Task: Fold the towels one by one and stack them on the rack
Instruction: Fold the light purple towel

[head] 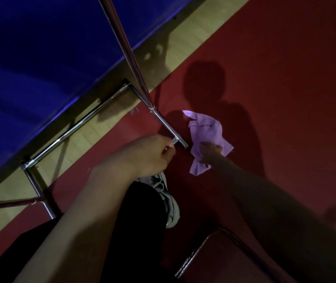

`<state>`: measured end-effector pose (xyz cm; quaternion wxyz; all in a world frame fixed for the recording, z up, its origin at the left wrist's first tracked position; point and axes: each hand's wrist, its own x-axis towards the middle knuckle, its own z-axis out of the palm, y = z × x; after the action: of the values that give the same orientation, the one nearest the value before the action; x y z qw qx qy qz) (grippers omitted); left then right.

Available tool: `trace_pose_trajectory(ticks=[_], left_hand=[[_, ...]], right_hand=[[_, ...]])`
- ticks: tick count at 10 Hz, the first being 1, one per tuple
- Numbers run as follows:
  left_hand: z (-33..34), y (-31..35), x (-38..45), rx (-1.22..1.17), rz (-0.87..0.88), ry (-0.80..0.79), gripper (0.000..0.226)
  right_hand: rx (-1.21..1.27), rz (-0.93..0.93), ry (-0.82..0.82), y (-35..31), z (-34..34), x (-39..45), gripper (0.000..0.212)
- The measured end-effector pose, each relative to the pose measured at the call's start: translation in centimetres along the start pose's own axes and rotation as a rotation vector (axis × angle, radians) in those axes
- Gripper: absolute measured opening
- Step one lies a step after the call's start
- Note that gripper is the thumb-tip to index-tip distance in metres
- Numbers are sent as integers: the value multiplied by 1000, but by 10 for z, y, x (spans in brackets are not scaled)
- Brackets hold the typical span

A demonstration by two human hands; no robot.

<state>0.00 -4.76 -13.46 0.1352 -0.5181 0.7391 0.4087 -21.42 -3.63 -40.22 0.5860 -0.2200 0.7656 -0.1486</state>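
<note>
Down on the red floor (265, 78), a crumpled lilac towel (208, 137) lies just beside the chrome rack foot (171, 130). Reaching low, the right hand (210, 153) grips its near edge, evidently to lift it for folding. Meanwhile the left hand (152, 154) hangs with fingers curled; whether it holds anything I cannot tell.

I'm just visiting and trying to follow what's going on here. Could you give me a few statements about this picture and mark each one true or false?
1. The purple towel lies crumpled on the red floor. True.
2. The right hand grips the towel. True.
3. The towel is already folded on the rack. False: it is unfolded, on the floor beside the metal rack foot.
4. The left hand holds a second towel. False: no towel shows in it.
5. The person is barefoot. False: a white shoe shows.
</note>
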Motion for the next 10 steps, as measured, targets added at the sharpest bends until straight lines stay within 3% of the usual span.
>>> trace_pose_trajectory(ticks=[1, 2, 3, 4, 5, 6, 7, 8, 9, 10], left_hand=[[-4, 3, 2, 20, -9, -22, 27], [-2, 0, 5, 19, -40, -58, 28], [3, -4, 6, 23, -69, -83, 28], [7, -6, 4, -26, -84, -85, 27], [13, -16, -4, -146, -109, -60, 23], [22, -31, -15, -294, -137, 56, 16], [26, -36, -26, -475, -125, 270, 27], [15, -30, -50, -517, -83, 408, 44], [-7, -25, -103, -449, 138, 617, 65], [-21, -25, -170, -581, 122, 753, 52]], right_hand=[[-111, 29, 43, 5, 0, 21, 18], [-346, 13, 92, 5, 7, 31, 33], [-395, -24, 115, 4, 1, 18, 35], [-251, -33, 179, 4, 3, 11, 18], [121, -62, 15, -5, 3, -12, 36], [219, -201, -182, -26, -5, -39, 36], [190, -262, -397, -76, 5, -78, 29], [97, -364, -646, -132, 22, -140, 35], [132, -413, -813, -176, 35, -211, 19], [86, -839, -675, -218, 79, -274, 49]])
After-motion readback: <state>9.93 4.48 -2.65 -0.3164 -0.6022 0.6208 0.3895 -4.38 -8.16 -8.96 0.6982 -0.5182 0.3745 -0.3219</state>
